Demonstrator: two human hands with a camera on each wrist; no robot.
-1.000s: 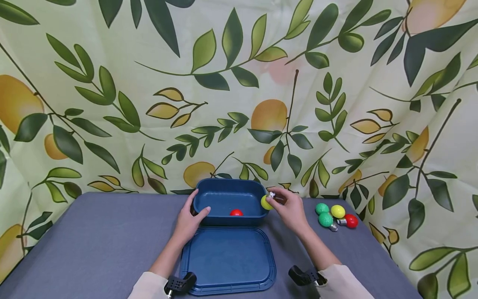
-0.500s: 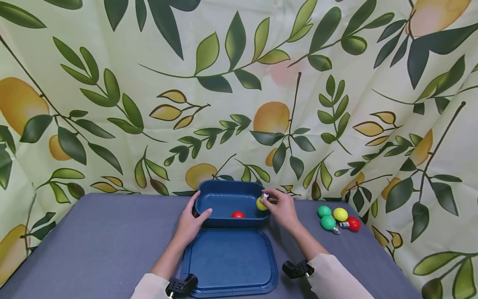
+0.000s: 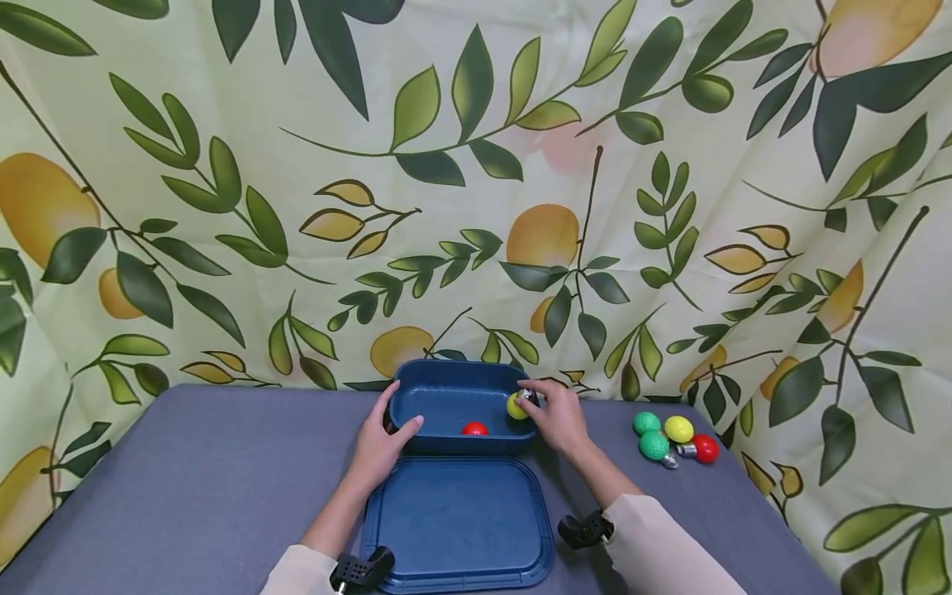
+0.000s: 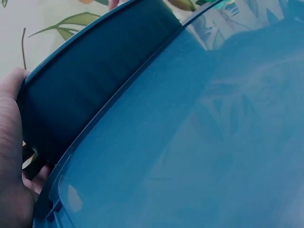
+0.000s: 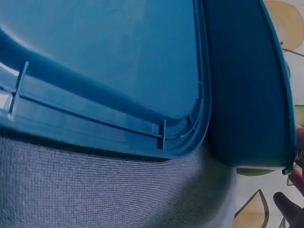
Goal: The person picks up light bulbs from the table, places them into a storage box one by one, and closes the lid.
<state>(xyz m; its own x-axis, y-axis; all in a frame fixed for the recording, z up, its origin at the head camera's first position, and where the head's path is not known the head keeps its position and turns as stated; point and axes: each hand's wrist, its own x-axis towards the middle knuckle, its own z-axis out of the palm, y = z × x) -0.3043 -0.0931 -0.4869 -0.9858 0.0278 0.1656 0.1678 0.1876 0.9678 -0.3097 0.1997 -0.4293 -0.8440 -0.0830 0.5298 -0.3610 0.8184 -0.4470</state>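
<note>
A blue plastic box (image 3: 446, 403) stands at the back of the table. My left hand (image 3: 378, 446) grips its left end, thumb at the front rim; in the left wrist view the thumb lies on the rim and some fingertips show low behind the corner. My right hand (image 3: 561, 420) pinches a yellow toy light bulb (image 3: 515, 406) by its silvery base, inside the box's right end. In the right wrist view, only part of the hand (image 5: 297, 183) shows beside the box wall. A red ball-like piece (image 3: 473, 429) lies in the box near the front wall, partly hidden.
A blue lid (image 3: 457, 522) lies flat in front of the box, close against it. Right of the box is a cluster: two green bulbs (image 3: 654, 446), a yellow bulb (image 3: 678, 429) and a red bulb (image 3: 705, 449). A leaf-patterned cloth (image 3: 461, 190) hangs behind the table.
My right hand has moved left and slightly down, taking the yellow bulb from the box's right rim to inside it. My left hand keeps its hold on the box.
</note>
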